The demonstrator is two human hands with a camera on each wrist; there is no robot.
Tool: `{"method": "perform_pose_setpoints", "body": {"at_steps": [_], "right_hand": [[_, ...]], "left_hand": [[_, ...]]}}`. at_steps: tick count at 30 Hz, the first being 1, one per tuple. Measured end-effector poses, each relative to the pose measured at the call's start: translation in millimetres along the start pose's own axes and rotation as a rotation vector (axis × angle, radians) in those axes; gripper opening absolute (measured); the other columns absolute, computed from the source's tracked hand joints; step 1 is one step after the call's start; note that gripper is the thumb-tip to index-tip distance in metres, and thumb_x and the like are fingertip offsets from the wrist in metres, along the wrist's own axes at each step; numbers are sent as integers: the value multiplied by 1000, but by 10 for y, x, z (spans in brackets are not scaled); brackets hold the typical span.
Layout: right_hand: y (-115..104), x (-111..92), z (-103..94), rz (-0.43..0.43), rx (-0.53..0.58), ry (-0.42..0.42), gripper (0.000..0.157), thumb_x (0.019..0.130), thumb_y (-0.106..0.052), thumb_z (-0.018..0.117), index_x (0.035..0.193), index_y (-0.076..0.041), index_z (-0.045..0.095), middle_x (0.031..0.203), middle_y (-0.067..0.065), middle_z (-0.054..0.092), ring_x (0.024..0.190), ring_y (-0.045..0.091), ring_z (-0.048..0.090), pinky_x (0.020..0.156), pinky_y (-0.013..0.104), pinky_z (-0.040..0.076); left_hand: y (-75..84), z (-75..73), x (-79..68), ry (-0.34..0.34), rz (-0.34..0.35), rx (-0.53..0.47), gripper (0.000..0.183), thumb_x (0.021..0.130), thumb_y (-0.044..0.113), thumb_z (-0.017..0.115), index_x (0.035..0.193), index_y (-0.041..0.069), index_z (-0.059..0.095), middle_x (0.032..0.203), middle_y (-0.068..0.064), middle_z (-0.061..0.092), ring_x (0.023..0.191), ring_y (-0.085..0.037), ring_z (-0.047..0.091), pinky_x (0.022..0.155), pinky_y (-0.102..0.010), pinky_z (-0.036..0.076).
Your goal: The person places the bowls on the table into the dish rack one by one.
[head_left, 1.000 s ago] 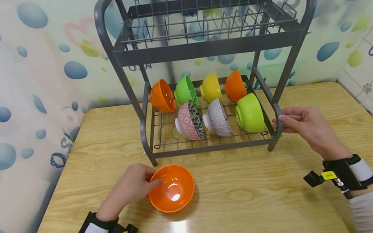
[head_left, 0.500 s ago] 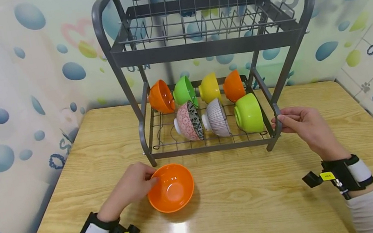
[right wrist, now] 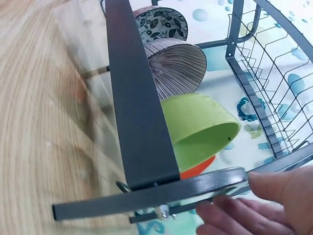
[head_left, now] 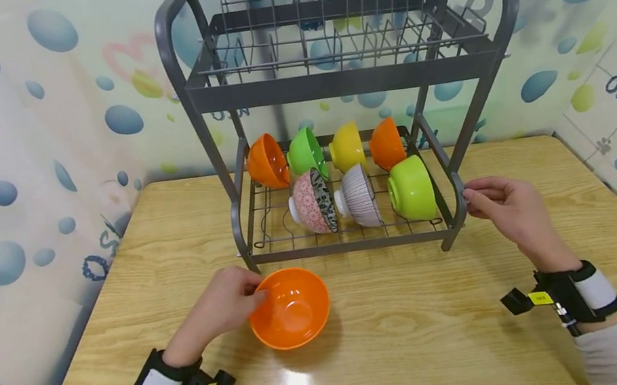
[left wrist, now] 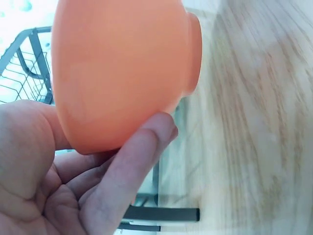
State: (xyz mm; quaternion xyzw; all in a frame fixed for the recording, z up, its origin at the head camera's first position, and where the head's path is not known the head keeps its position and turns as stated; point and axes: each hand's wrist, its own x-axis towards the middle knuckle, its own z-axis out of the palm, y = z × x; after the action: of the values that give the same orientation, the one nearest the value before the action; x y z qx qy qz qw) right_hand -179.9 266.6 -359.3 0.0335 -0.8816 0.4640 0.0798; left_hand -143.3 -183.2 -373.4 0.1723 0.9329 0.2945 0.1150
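My left hand (head_left: 229,303) pinches the left rim of an orange bowl (head_left: 293,315), thumb inside and fingers outside. In the left wrist view the orange bowl (left wrist: 122,63) shows its outer wall and foot beside the table. It appears slightly raised, but the gap is hard to judge. At the other side, my right hand (head_left: 513,211) holds the right side rail of a grey two-tier dish rack (head_left: 355,247). The right wrist view shows the thumb of the right hand (right wrist: 259,205) against the rail, fingers on the rail's other side.
On the lower tier sit several tilted bowls: a pink patterned bowl (head_left: 311,204), a striped bowl (head_left: 357,197) and a lime green bowl (head_left: 412,189) in front, with orange, green and yellow bowls behind. The upper tier (head_left: 338,80) has wire dividers. A patterned wall covering (head_left: 55,127) hangs behind.
The orange bowl has shifted slightly right with my left hand. My right fingertips, earlier visible past the rack's side rail, now show only at its outer side.
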Motion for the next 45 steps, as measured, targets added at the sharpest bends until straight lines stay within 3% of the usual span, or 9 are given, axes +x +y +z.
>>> {"method": "perform_pose_setpoints", "body": {"at_steps": [5, 7, 10, 14, 18, 23, 27, 33, 45], "right_hand": [[-120, -85, 9, -129, -220, 248, 28, 95, -23, 67, 111, -1, 71, 97, 22, 75, 70, -27, 52, 63, 0, 44], [-191, -124, 34, -207, -248, 302, 23, 92, -18, 70, 108, -1, 73, 94, 20, 75, 70, -30, 48, 63, -2, 41], [-311, -190, 109, -349, -252, 291, 20, 86, -9, 76, 104, -2, 74, 92, 16, 76, 75, -30, 49, 69, -5, 41], [-478, -299, 292, -563, -221, 151, 25, 76, 0, 82, 100, -4, 76, 90, 9, 77, 76, -10, 66, 72, 0, 47], [-617, -426, 533, -786, -183, -50, 28, 76, -9, 84, 103, -10, 76, 98, 3, 77, 85, 15, 73, 80, 11, 54], [-759, -543, 828, -1050, -142, -315, 32, 85, -24, 78, 114, -11, 72, 115, 4, 73, 105, 17, 69, 94, 25, 55], [-829, -609, 1005, -1197, -191, -437, 35, 86, -22, 77, 119, -11, 70, 121, 2, 70, 112, 15, 66, 98, 28, 54], [-855, -672, 1156, -1281, -283, -470, 29, 86, -17, 77, 115, -14, 72, 117, -3, 71, 111, 12, 66, 99, 25, 53], [-923, -646, 1265, -1297, -296, -489, 12, 90, -10, 71, 99, -16, 75, 101, -7, 73, 97, 7, 67, 95, 18, 52]], "left_hand": [[86, -11, -6, -5, 23, -3, 12, 90, 9, 65, 86, 7, 76, 67, 2, 60, 61, -10, 48, 54, -21, 41], [109, -14, -7, -6, 43, -11, 12, 90, 8, 65, 85, 7, 76, 64, 3, 60, 59, -9, 48, 53, -20, 40], [140, -15, -9, -17, 80, -31, 13, 88, 5, 64, 83, 7, 76, 63, 3, 58, 56, -8, 46, 51, -19, 39], [176, -7, -10, -38, 123, -60, 15, 87, 4, 64, 77, 9, 74, 59, 5, 53, 53, -6, 43, 50, -18, 36], [214, 13, 2, -65, 142, -85, 16, 87, 3, 65, 74, 10, 71, 57, 7, 48, 50, -4, 41, 48, -17, 33], [260, 35, 23, -86, 139, -93, 16, 87, 4, 65, 74, 11, 71, 56, 8, 48, 50, -3, 41, 47, -17, 33], [279, 43, 29, -96, 132, -100, 14, 86, 4, 65, 76, 10, 73, 57, 7, 53, 49, -4, 44, 47, -17, 36], [276, 51, 26, -108, 143, -124, 15, 85, 3, 64, 76, 10, 73, 57, 7, 56, 48, -4, 46, 46, -18, 38], [214, 16, -16, -119, 135, -110, 14, 86, 4, 64, 77, 11, 73, 59, 7, 55, 50, -4, 45, 48, -18, 38]]}}
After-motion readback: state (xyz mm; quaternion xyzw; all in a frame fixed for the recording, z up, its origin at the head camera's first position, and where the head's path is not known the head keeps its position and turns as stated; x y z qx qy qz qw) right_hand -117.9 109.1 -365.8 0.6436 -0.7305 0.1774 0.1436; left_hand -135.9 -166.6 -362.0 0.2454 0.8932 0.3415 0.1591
